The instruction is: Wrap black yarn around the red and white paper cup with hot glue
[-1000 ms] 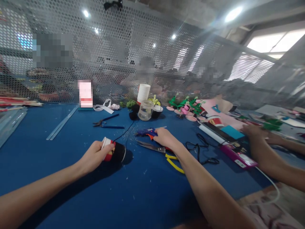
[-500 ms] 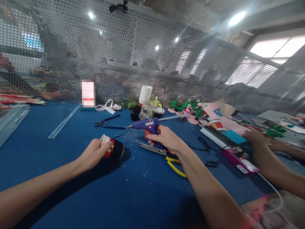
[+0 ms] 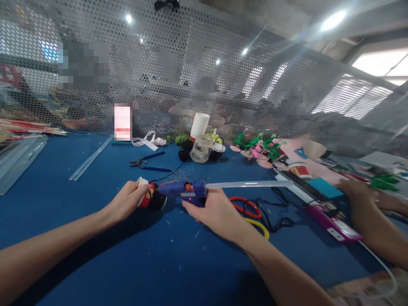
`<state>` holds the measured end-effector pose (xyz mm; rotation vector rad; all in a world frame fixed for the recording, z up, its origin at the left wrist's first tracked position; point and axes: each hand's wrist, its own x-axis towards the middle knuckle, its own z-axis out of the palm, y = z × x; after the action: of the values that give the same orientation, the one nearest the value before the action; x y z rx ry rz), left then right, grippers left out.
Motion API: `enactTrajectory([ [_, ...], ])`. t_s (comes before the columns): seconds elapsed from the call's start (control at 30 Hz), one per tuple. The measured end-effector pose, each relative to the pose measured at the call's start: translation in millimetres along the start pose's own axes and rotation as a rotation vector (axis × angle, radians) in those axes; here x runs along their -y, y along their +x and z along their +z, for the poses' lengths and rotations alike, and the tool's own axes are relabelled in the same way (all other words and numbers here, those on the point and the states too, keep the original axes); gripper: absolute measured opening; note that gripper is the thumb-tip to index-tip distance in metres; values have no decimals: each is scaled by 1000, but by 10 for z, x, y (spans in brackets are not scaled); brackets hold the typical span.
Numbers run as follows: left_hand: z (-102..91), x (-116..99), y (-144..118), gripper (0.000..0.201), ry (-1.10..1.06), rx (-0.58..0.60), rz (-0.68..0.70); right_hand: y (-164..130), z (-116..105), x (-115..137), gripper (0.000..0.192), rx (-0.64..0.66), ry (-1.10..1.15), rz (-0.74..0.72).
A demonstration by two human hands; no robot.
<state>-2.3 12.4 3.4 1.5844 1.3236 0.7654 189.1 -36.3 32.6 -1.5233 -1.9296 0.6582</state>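
1. The left hand [image 3: 129,199] has its grip closed round a paper cup [image 3: 157,199], tilted on its side above or on the worktop [image 3: 127,263]; which of the two cannot be told. Its white rim faces the palm, and black covers the far part.
2. The right hand [image 3: 219,212] has its grip wrapped round a glue gun [image 3: 181,190], nozzle aimed at the cup. Whether a finger presses the trigger cannot be seen.
3. The nozzle sits close by the left thumb; if it is hot, a small slip could burn that thumb or put glue in the wrong place.
4. A dark strand [image 3: 174,171] runs from the cup towards a black ball [image 3: 185,152]; a tug on it could shift the cup.
5. The long glue stick [image 3: 248,184] juts out behind the gun and could knock things as the wrist turns. A black cable [image 3: 270,225] lies looped near the yellow handle [image 3: 263,225] and could snag there.
6. The gun bears a small pale label, and the cup gold marks on red; neither can be read. No brand is legible.
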Motion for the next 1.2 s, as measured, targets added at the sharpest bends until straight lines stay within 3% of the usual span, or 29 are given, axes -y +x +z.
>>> enactTrajectory([
  [0.33, 11, 6, 9, 28, 3, -1, 5, -58, 48, -40, 13, -61, -230, -225],
  [1.07, 26, -9, 3, 27, -15, -8, -25, -97, 33, -6, 8, 11, -274, -242],
  [1.2, 35, -11, -12, 26, -4, -12, -4, -91, 43, -41, 9, -31, -266, -203],
])
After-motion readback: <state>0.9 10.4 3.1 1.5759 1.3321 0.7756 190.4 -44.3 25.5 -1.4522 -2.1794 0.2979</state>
